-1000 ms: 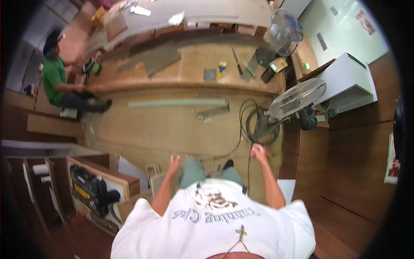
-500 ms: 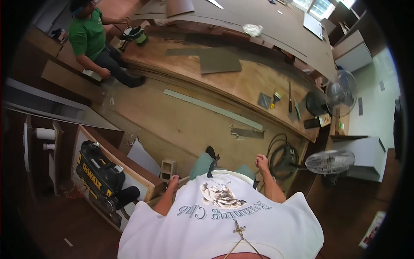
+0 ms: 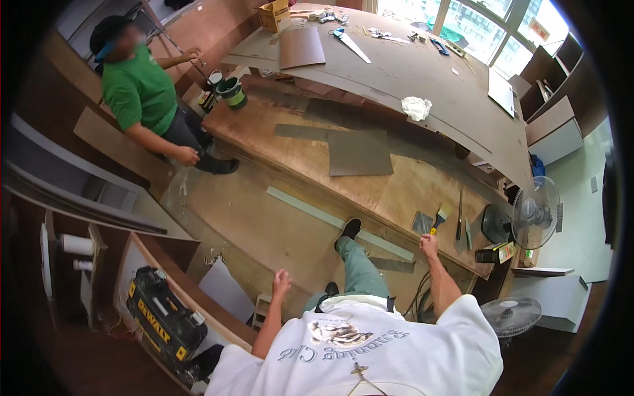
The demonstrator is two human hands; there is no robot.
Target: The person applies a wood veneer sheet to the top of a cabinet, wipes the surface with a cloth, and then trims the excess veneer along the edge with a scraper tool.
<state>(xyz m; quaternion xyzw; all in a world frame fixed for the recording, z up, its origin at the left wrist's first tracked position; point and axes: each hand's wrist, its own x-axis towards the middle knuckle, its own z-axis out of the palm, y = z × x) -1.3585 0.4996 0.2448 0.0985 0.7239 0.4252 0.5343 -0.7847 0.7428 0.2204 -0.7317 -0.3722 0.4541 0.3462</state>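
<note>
Right hand (image 3: 429, 245) reaches the yellow brush (image 3: 438, 218) (grip unclear); left hand (image 3: 282, 282) spread wide, holding nothing.

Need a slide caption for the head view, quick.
Right hand reaching toward a yellow-handled brush on the plywood platform; left hand empty.

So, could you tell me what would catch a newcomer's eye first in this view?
Probably the long curved plywood platform across the middle, with dark grey sheets lying on it. The right hand reaches toward a yellow-handled brush at its near edge, while the left hand hangs open. At upper left sits a person in a green shirt.
</note>
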